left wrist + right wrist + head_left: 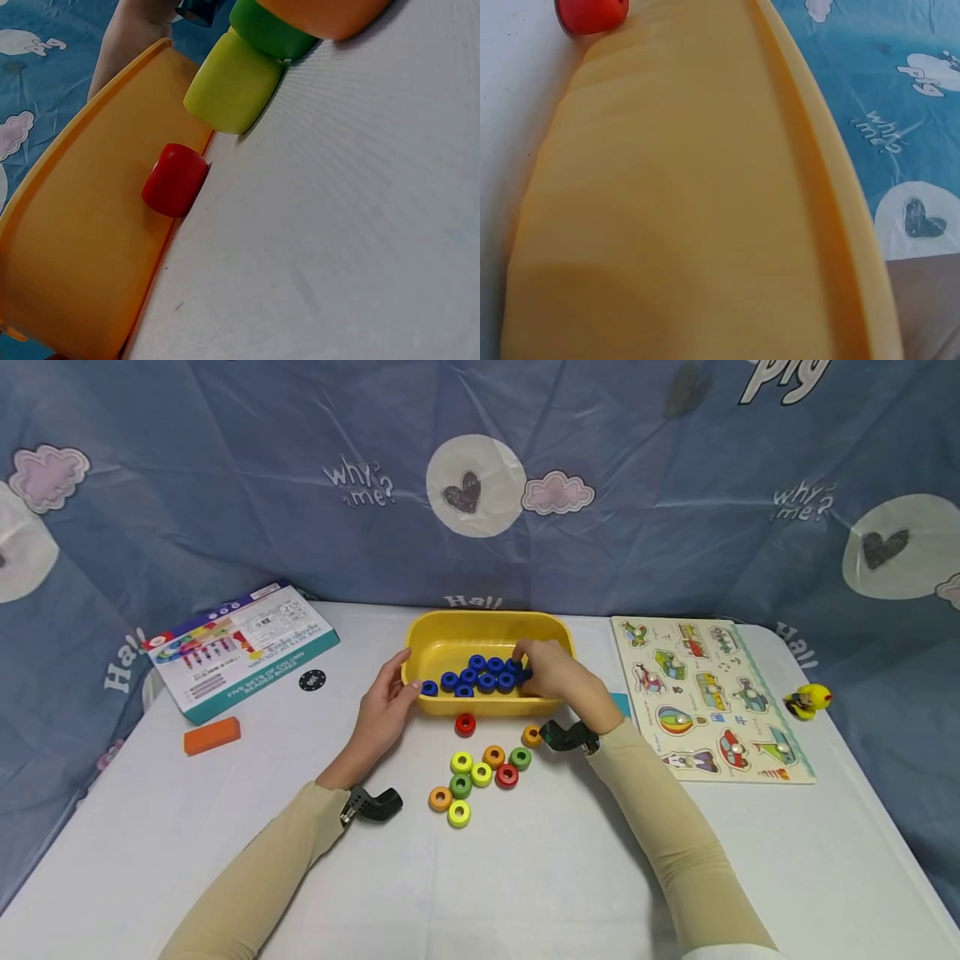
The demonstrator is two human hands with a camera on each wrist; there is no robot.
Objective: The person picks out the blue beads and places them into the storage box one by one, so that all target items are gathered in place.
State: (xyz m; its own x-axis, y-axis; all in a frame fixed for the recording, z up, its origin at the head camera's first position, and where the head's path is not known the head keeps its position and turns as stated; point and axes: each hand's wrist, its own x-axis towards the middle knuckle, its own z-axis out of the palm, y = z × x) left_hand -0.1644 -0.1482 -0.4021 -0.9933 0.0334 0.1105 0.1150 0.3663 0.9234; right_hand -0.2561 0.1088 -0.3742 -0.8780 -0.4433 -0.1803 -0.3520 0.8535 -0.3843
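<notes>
A yellow plastic tub (480,706) stands at the back middle of the table, with several blue ring beads (486,682) along its near side. My left hand (381,706) holds the tub's left end, thumb by the near corner and fingers at the side. My right hand (557,675) reaches over the near right rim, its bent fingers down among the rightmost blue beads; whether they pinch one is hidden. A red bead (465,725) lies against the tub's front wall, and also shows in the left wrist view. Only the tub's outer wall (682,187) fills the right wrist view.
Loose yellow (459,813), green (521,758), orange (440,799) and red beads (507,777) lie before the tub. At left are a toy box (247,647), an orange block (212,736) and a black chip (312,680). A picture puzzle board (712,702) and small yellow figure (808,701) lie right.
</notes>
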